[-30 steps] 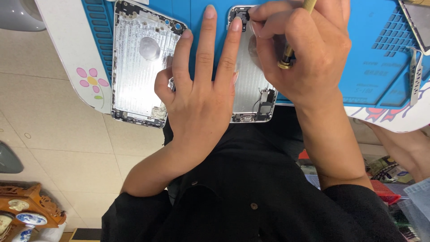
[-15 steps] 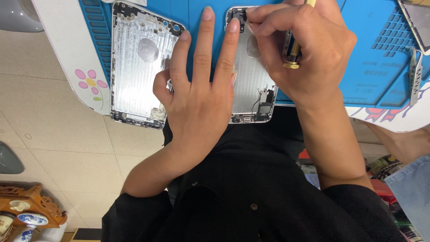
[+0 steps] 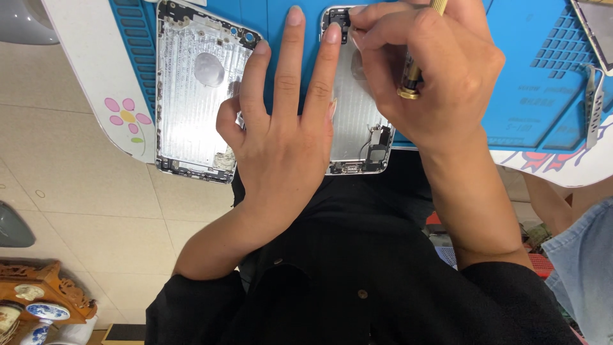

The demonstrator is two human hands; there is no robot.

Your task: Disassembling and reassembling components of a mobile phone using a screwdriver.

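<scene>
Two bare silver phone housings lie inside-up on a blue work mat (image 3: 511, 96). My left hand (image 3: 281, 134) rests flat, fingers spread, between them. Its index fingertip touches the top edge of the right housing (image 3: 357, 121) beside the camera module (image 3: 337, 19), and its thumb lies on that housing's left edge. My right hand (image 3: 434, 76) is closed around a thin screwdriver with a brass collar (image 3: 408, 83), held over the upper part of the right housing; the tip is hidden under my fingers. The left housing (image 3: 191, 96) lies untouched beside my little finger.
The mat sits on a white table with a flower sticker (image 3: 124, 118). A phone screen (image 3: 597, 29) and a metal strip (image 3: 590, 105) lie at the mat's right end. Another person's arm in a denim sleeve (image 3: 581, 243) is at the right. A carved wooden stand (image 3: 38, 294) stands on the tiled floor.
My right hand shifted slightly with the screwdriver, the brass collar wobbling a little. My left hand and both housings stayed where they were.
</scene>
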